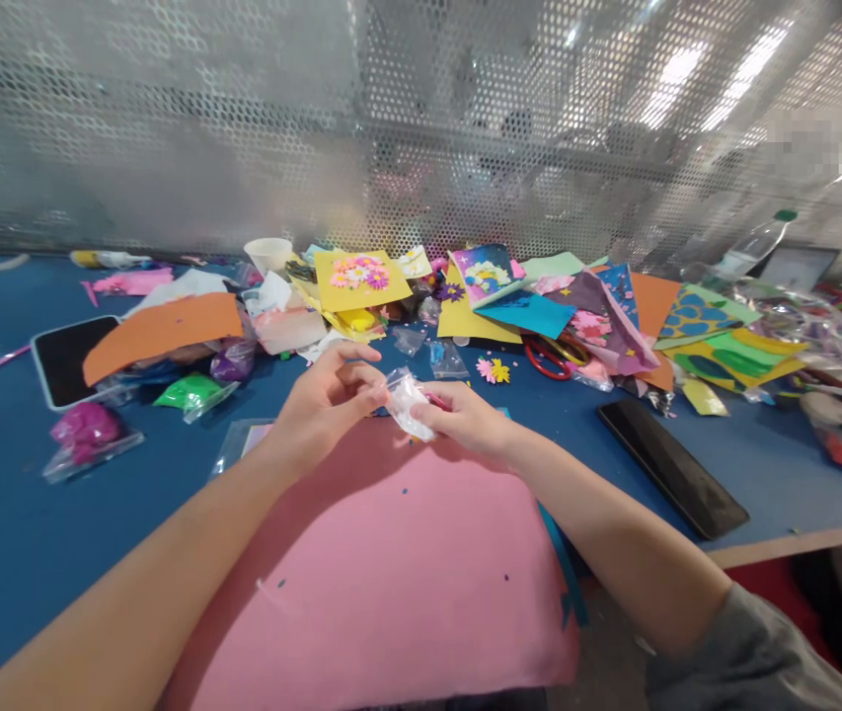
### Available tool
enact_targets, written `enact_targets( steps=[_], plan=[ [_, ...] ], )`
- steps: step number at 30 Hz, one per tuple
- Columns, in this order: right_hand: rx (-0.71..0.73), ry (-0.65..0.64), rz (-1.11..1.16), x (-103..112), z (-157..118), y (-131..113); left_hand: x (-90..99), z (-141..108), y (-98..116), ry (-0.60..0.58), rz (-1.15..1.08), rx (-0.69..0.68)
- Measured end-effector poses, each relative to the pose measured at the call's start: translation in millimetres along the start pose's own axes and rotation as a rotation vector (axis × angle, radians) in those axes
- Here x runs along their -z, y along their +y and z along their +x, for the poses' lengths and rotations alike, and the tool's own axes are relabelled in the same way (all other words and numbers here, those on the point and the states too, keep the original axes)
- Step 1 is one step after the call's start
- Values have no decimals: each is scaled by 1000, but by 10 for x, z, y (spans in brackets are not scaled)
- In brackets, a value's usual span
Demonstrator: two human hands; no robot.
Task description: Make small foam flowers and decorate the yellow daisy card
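Observation:
Between my two hands is a small clear plastic bag (412,405) with something white inside. My right hand (465,420) grips the bag's right side between thumb and fingers; a thin pinkish-red item also shows at those fingers, too small to name. My left hand (339,390) pinches the bag's upper left edge with thumb and forefinger, its other fingers curled loosely. Both hands are raised over the far edge of a large pink sheet (391,583), which carries a few tiny dark specks. A clear plastic sleeve (232,449) lies partly under my left forearm.
Yellow card with paper flowers (361,281), red-handled scissors (546,357) and coloured paper scraps line the back by a perforated metal wall (317,128). Bags of green clay (190,392) and magenta clay (87,432), plus a phone (69,360), lie left. Another phone (672,464) lies right.

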State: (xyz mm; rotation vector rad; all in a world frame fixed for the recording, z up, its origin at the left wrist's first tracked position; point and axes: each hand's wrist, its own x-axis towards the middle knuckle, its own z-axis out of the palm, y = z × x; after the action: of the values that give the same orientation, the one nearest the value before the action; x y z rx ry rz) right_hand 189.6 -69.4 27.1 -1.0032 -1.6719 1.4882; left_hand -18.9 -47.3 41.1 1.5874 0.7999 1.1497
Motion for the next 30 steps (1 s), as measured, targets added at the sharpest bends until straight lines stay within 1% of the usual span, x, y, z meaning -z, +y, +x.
enact_targets(
  steps=[2, 3, 4, 5, 7, 8, 9, 10, 11, 12, 13, 16, 20, 22, 26, 28, 30],
  plan=[
    [66, -25, -62, 7, -15, -22, -13, -3, 35, -100, -165, 103],
    [99, -6, -114, 10, -23, -26, -19, -4, 48, -125, -197, 128],
    [133, 40, -182, 12, -29, -25, -22, -3, 56, -116, -201, 126],
    [171, 107, -259, 14, -31, -17, -22, 2, 59, -63, -193, 95],
    [243, 238, -372, 13, -22, 12, -12, 22, 50, 112, -167, -5],
    [270, 283, -391, 10, -11, 31, -5, 36, 40, 198, -166, -50],
    [286, 314, -384, 3, 4, 51, 0, 49, 29, 232, -160, -67],
    [287, 331, -359, -7, 18, 70, 1, 60, 19, 223, -139, -61],
    [275, 337, -330, -22, 31, 86, -4, 66, 10, 173, -97, -36],
    [256, 337, -309, -39, 40, 98, -17, 68, 5, 93, -8, -3],
    [231, 334, -300, -58, 44, 103, -35, 64, 3, 41, 74, 22],
    [158, 292, -262, -104, 26, 79, -95, 31, 21, 19, 189, 26],
    [201, 256, -125, -92, -14, -6, -119, -14, 50, -13, 336, 8],
    [203, 226, -116, -66, -26, -38, -111, -26, 47, -7, 364, 6],
    [127, 121, -192, -36, -50, -49, -91, -38, 8, 16, 384, -2],
    [87, 47, -213, -41, -63, -43, -84, -40, -9, 67, 361, -6],
    [71, 20, -182, -52, -74, -43, -86, -42, -10, 107, 313, -35]
  ],
)
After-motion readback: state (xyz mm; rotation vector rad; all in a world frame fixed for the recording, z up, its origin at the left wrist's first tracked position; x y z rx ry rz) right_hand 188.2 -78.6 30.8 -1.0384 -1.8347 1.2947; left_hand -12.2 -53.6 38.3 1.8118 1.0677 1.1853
